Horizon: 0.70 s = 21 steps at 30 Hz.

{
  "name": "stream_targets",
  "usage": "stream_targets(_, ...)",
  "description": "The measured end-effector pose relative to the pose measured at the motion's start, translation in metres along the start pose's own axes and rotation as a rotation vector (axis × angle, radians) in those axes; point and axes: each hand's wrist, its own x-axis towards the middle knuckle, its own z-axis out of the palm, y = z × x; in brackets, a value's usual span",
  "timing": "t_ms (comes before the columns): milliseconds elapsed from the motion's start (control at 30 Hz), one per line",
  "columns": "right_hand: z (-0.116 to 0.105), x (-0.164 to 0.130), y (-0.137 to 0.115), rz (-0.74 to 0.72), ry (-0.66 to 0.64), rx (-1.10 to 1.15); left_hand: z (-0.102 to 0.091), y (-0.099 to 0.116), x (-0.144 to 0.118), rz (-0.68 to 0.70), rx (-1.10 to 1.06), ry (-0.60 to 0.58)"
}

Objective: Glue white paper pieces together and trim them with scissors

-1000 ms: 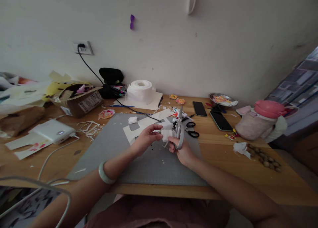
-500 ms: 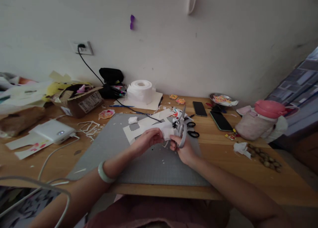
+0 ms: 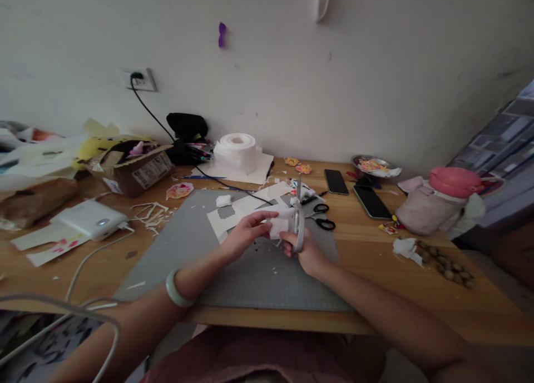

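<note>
Grey-handled scissors [image 3: 297, 219] have swung upright since the last frame.
Right hand [image 3: 303, 251] grips them; left hand [image 3: 246, 235] pinches small white paper scrap [image 3: 278, 225] above grey cutting mat [image 3: 187, 255].

Cardboard box [image 3: 137, 169]: white printed label on side, too small to read.

Scissors [image 3: 297, 219] blades partly behind paper [image 3: 278, 225].

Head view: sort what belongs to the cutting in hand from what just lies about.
In hand:
left hand holding the white paper piece
right hand holding the grey scissors
grey cutting mat beneath

Lying about:
black scissors
two phones
tissue roll
cardboard box
pink-lidded bottle
</note>
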Motion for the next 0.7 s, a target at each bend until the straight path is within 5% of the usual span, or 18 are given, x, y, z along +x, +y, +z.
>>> stream_targets(433, 0.0002, 0.0008, -0.0022, 0.042, 0.048, 0.096, 0.0006, 0.002, 0.0041, -0.028, 0.102, 0.141)
stream_targets(700, -0.0008, 0.0033, -0.0046, 0.019, 0.101, 0.07, 0.0013, 0.0021, 0.0045, -0.022, 0.166, 0.129)
